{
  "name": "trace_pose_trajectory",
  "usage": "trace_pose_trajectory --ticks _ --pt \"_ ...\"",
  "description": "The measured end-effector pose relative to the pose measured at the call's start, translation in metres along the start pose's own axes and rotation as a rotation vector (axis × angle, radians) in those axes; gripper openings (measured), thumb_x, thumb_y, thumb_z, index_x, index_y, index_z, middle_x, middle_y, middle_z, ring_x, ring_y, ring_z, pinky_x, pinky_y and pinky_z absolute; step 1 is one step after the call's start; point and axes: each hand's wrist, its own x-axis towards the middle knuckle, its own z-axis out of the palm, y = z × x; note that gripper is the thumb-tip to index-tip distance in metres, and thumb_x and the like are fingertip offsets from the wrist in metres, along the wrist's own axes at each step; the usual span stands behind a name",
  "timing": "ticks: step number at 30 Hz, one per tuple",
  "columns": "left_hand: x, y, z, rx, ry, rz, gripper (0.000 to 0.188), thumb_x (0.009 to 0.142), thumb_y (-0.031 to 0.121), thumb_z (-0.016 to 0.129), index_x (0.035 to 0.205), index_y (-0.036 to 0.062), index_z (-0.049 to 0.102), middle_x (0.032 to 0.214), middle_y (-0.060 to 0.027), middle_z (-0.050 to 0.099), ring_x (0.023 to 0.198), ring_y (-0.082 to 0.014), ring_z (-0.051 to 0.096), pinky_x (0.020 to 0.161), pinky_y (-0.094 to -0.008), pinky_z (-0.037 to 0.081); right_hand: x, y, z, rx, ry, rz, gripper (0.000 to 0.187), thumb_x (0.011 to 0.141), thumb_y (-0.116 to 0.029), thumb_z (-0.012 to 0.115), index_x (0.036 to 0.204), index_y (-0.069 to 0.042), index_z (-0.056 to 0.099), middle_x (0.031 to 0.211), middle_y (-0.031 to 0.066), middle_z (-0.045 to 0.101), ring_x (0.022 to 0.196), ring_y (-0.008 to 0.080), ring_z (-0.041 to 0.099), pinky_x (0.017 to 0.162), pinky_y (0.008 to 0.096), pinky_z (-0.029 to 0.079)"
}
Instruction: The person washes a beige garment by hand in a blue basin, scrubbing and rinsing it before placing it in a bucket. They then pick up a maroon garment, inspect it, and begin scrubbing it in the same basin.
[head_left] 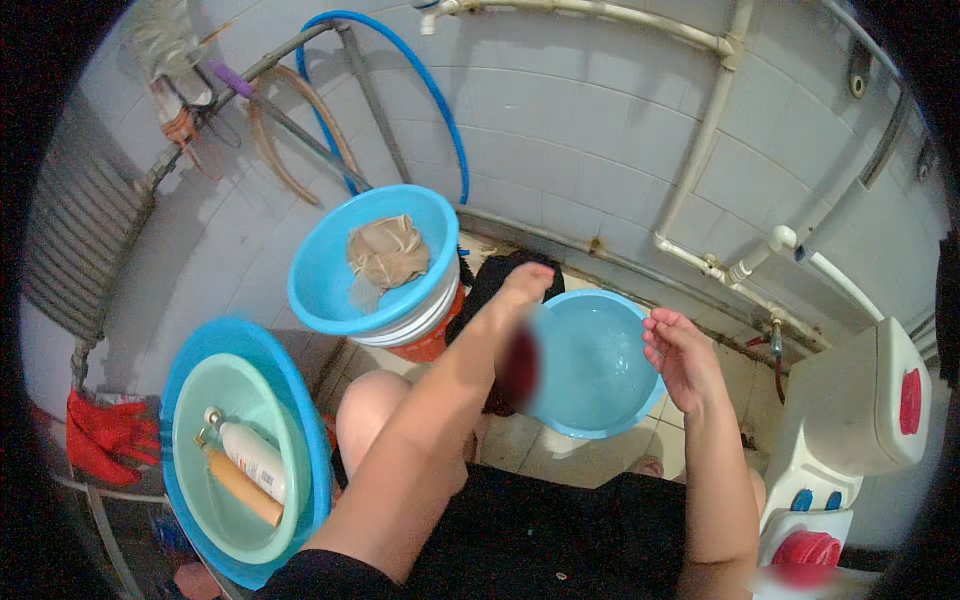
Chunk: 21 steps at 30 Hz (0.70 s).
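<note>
A light blue basin (600, 365) with water in it stands on the tiled floor in front of me. Above its upper left rim is my left hand (525, 288); its fingers are foreshortened, so their grip is unclear. Beneath my left wrist lies a dark red, blurred shape (518, 365) that I cannot make out. My right hand (682, 360) is beside the basin's right rim, fingers loosely bent and apart, with nothing visible in it. Black cloth (500, 272) lies behind my left hand, partly hidden by it.
Left of centre, a blue basin (320, 300) holding beige cloth (388, 252) rests on stacked buckets (430, 320). Nearer, a green basin (200, 500) with bottles sits inside a larger blue one (312, 450). Red gloves (112, 438) hang at far left. A white toilet (850, 400) stands right.
</note>
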Motion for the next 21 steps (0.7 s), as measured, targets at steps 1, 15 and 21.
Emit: trace_pose_trajectory --ticks 1,15,21 --pt "0.000 -0.005 0.010 0.046 -0.029 -0.083 0.016 0.083 0.022 0.055 0.081 0.0082 0.061 0.072 -0.0025 0.056 0.064 -0.0113 0.050 0.058 -0.0278 0.041 -0.001 -0.002 -0.007 0.000 0.028 -0.001 0.016 0.086 -0.010 0.052 0.101 -0.009 0.055 0.094 0.0027 0.060 0.083 0.0117 0.055 0.074 0.0259 0.046" --pt "-0.014 -0.142 0.037 0.830 0.444 0.186 0.043 0.074 0.015 0.062 0.116 0.0080 0.054 0.141 -0.0209 0.020 0.122 -0.0347 0.034 0.096 -0.0415 0.037 0.008 -0.016 -0.048 -0.026 0.144 0.013 0.016 0.087 -0.012 0.052 0.102 -0.007 0.056 0.094 0.0035 0.061 0.083 0.0117 0.055 0.073 0.0243 0.045" --pt "0.005 -0.147 0.016 0.598 0.293 0.026 0.047 0.080 0.025 0.059 0.121 0.0054 0.051 0.125 -0.0208 0.047 0.118 -0.0285 0.044 0.099 -0.0329 0.034 0.007 -0.016 -0.051 -0.044 0.132 0.010 0.016 0.086 -0.011 0.052 0.102 -0.008 0.056 0.094 0.0037 0.061 0.084 0.0121 0.055 0.074 0.0250 0.045"
